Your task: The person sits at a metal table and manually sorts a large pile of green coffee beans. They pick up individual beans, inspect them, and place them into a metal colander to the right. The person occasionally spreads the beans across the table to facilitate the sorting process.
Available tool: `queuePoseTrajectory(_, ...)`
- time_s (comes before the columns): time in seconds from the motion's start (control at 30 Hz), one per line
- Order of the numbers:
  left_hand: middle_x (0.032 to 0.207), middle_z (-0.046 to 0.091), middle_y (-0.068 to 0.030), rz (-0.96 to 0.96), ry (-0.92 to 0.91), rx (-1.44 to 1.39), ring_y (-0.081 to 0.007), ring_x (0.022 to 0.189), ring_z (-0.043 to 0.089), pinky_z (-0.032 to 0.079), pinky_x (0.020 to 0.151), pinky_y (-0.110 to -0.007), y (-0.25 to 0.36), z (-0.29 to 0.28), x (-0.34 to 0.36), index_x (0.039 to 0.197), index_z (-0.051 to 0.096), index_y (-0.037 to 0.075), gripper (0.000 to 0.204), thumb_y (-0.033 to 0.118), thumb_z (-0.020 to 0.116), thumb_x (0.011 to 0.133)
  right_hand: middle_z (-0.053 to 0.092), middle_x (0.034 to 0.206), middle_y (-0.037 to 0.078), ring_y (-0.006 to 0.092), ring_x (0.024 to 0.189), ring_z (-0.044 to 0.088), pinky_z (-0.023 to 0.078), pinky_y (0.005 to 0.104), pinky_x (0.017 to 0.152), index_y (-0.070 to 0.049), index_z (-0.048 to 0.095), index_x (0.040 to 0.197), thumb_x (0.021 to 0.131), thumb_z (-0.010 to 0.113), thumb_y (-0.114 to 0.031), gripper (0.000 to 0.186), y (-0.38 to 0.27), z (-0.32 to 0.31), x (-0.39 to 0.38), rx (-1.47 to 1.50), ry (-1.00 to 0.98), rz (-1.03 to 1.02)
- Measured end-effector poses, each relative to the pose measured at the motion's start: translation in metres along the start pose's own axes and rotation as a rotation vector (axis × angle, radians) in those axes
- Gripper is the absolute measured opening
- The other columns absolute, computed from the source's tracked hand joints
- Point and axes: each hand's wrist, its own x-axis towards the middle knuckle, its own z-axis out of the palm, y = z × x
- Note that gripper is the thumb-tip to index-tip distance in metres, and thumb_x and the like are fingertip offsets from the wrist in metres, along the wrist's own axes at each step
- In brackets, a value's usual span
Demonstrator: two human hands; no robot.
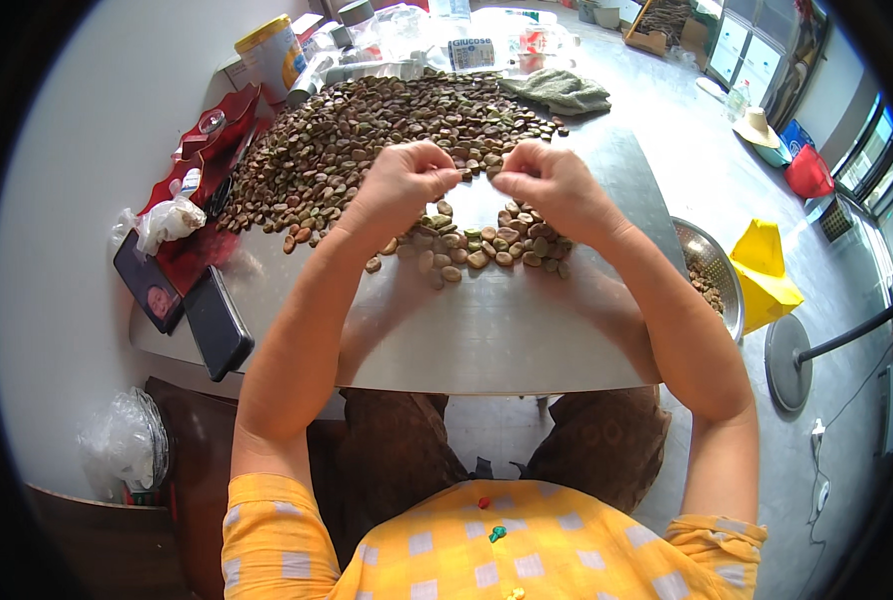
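Note:
A wide heap of brown and greenish dried broad beans (337, 140) covers the far left of the grey table (497, 345). My left hand (402, 188) is closed at the heap's near edge, thumb against curled fingers. Facing it across a small gap, my right hand (562, 190) is pinched the same way. Whatever either pinch holds is too small or too hidden to name. Nearer to me, just below both hands, lies a loose band of beans (477, 250) on the shiny tabletop, apart from most of the heap.
Clear plastic bottles (387, 35), a yellow can (270, 58) and a grey-green cloth (564, 92) lie behind the heap. Two phones (217, 322) rest at the left edge by a red tray (229, 125). Right of the table are a metal colander (689, 240) with beans and a yellow bag (762, 275).

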Motion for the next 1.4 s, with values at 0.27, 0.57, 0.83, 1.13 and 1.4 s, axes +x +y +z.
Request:
queuePoseTrajectory(0.27,0.072,0.058,0.0002,-0.150,-0.101,-0.390,-0.0031,0.058,0.048,0.040,0.051,-0.017,-0.001,-0.010,0.003,0.088,0.061,0.006,0.005,0.010,0.062,0.086,0.058,0.075,0.001,0.0045,0.052,0.046,0.034,0.0163,0.043,-0.007,0.057,0.094,0.091,0.058,-0.017,0.011,-0.004,-0.024,0.001,0.994,-0.111,0.179)
queuePoseTrajectory(0.57,0.079,0.067,-0.0142,0.146,-0.002,0.628,-0.0200,0.073,0.064,0.050,0.070,-0.031,-0.008,0.004,-0.006,0.089,0.067,0.000,0.014,0.006,0.067,0.076,0.066,0.077,0.010,0.0216,0.074,0.064,0.050,0.0339,0.071,-0.007,0.067,0.089,0.083,0.066,-0.021,0.015,0.003,0.001,-0.007,-0.490,-0.060,-0.094)
queuePoseTrajectory(0.83,0.078,0.065,-0.0173,0.125,-0.019,0.702,-0.0276,0.077,0.065,0.050,0.073,-0.035,-0.006,0.005,-0.006,0.088,0.067,0.001,0.017,0.010,0.069,0.075,0.067,0.083,0.010,0.0268,0.084,0.063,0.049,0.0369,0.076,-0.008,0.066,0.087,0.082,0.065,-0.028,0.020,-0.003,0.004,-0.005,-0.744,-0.205,-0.080)
queuePoseTrajectory(1.13,0.076,0.064,-0.0167,0.097,-0.051,0.690,-0.0266,0.075,0.063,0.049,0.071,-0.036,-0.004,0.003,-0.007,0.082,0.064,-0.001,0.017,0.013,0.071,0.074,0.066,0.081,0.010,0.0248,0.087,0.062,0.047,0.0360,0.078,-0.006,0.063,0.088,0.081,0.066,-0.025,0.020,-0.010,0.006,-0.012,-0.730,-0.209,-0.060)
queuePoseTrajectory(1.4,0.071,0.059,-0.0057,0.037,-0.033,0.538,-0.0143,0.067,0.056,0.046,0.061,-0.030,0.002,0.001,-0.008,0.081,0.059,0.002,0.015,0.011,0.070,0.079,0.058,0.068,0.004,0.0142,0.063,0.058,0.047,0.0270,0.058,-0.004,0.058,0.085,0.083,0.067,-0.019,0.018,-0.008,-0.005,-0.006,-0.238,-0.089,-0.006)
